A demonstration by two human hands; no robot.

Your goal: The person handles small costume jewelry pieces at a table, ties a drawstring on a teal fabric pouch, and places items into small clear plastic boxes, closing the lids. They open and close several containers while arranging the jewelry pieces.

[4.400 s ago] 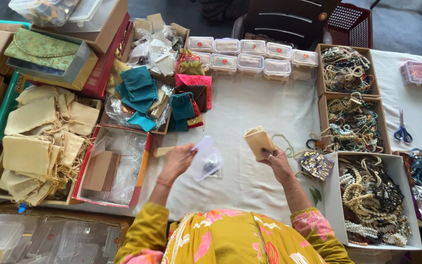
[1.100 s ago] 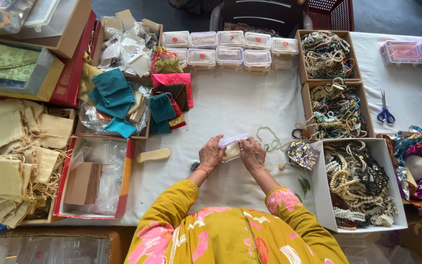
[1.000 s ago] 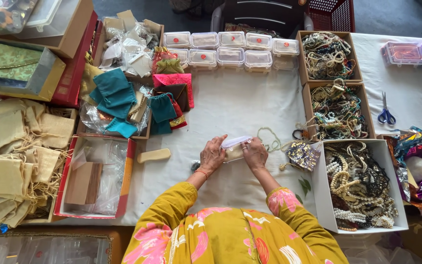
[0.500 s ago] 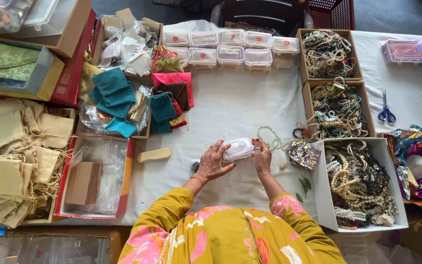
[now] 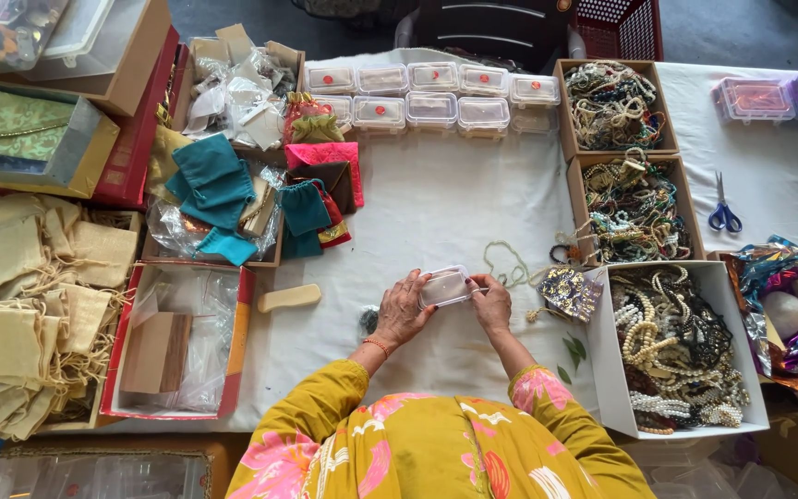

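White table (image 5: 454, 212): clear plastic pouch (image 5: 444, 287) between left hand (image 5: 403, 310), right hand (image 5: 492, 302).

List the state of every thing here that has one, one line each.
small clear plastic box: lid on, held between both hands
left hand: gripping the box's left end
right hand: gripping the box's right end
row of clear boxes: lids on
scissors: shut, lying flat
teal pouches: heaped, drawstrings loose
white bead box: open, full of necklaces
red carton: open
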